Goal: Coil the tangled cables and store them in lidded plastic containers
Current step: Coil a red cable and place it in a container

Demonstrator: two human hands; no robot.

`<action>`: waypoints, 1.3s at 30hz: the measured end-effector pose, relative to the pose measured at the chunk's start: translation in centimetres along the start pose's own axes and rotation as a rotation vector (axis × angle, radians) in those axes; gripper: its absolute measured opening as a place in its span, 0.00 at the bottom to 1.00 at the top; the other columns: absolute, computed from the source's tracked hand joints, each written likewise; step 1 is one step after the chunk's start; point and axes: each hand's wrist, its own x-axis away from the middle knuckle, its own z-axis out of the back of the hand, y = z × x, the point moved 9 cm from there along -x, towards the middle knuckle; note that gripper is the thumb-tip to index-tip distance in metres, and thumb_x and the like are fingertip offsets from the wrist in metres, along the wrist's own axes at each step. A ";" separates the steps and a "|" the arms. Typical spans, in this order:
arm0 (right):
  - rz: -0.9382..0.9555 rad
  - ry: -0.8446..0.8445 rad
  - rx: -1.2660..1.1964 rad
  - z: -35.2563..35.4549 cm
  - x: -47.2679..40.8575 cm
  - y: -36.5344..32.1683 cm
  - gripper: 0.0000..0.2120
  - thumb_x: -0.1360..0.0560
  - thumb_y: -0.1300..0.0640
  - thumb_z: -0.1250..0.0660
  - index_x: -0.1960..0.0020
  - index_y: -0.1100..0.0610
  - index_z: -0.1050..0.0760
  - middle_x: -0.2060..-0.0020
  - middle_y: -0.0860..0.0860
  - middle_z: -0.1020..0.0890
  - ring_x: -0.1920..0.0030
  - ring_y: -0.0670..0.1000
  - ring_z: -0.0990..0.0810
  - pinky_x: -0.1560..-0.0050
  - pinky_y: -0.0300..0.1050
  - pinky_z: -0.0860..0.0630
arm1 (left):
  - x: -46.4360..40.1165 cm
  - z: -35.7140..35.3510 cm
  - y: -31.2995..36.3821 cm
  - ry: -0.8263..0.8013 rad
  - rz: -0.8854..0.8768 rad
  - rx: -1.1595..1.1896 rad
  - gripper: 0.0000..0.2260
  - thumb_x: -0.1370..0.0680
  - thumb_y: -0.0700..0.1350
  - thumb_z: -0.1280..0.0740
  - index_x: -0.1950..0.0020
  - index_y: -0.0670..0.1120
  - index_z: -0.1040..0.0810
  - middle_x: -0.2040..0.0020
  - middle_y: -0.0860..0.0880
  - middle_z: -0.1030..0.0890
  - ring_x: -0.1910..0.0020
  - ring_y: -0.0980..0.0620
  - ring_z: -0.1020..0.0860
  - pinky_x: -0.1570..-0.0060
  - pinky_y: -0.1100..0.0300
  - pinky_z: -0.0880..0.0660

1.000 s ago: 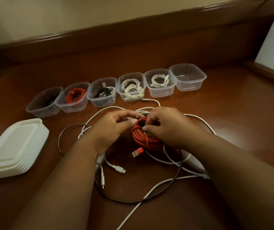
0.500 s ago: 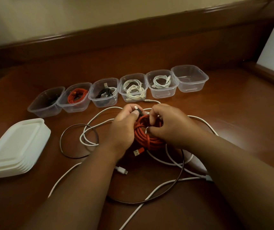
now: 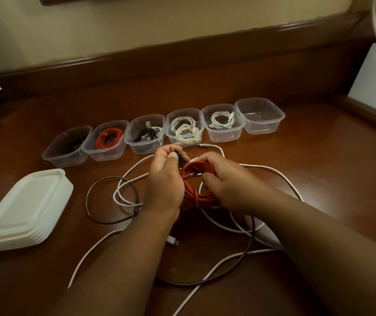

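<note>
The red coil [image 3: 197, 185] sits just above the worktop [image 3: 319, 179], in the middle of the loose tangle. The right hand [image 3: 230, 185] has its fingers curled round the bundle's right side, probably to keep the loops from springing apart. The left hand [image 3: 164, 179] pinches a dark plug end [image 3: 180, 156] at the top of the coil between thumb and fingers; I'd judge it is the tail being tucked or wrapped round to lock the bundle.

Round the hands lie the cables not yet done: white leads [image 3: 125, 192] looping left and right, and a dark lead [image 3: 111, 199] curling on the left and running under the forearms. A white plug [image 3: 173, 241] lies below the left wrist.

Behind stands a row of six clear tubs [image 3: 260, 116], open so coils can be dropped straight in. From the left: one with something dark, hard to make out, one with a red coil, one dark, two white, and the far right one empty, likely waiting for this bundle. The stack of white lids [image 3: 26, 208] waits at the left, presumably for the end.

I can read no brand or writing anywhere.
</note>
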 end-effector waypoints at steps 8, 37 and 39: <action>-0.019 0.025 -0.082 0.8 0.8 -0.9 0.09 0.17 0.52 0.42 0.38 0.49 0.28 0.54 0.49 0.21 0.55 0.49 0.21 0.55 0.47 0.22 | 0.1 0.0 0.5 -0.031 0.032 0.000 0.12 0.17 0.39 0.44 0.53 0.49 0.23 0.60 0.49 0.21 0.60 0.51 0.23 0.54 0.53 0.24; -0.266 0.307 0.241 15.4 -13.6 6.1 0.09 0.20 0.59 0.40 0.42 0.54 0.25 0.52 0.53 0.19 0.57 0.50 0.21 0.65 0.43 0.25 | -10.1 -11.9 0.9 -0.419 -0.593 -1.109 0.08 0.22 0.48 0.33 0.43 0.49 0.20 0.47 0.52 0.23 0.46 0.54 0.26 0.47 0.59 0.27; -0.277 0.179 0.390 13.8 -15.3 6.1 0.11 0.20 0.59 0.40 0.41 0.58 0.23 0.51 0.56 0.17 0.58 0.51 0.21 0.63 0.44 0.26 | -10.4 -11.7 1.1 -0.402 -0.606 -1.060 0.08 0.22 0.47 0.32 0.44 0.49 0.20 0.48 0.53 0.22 0.48 0.55 0.25 0.50 0.61 0.28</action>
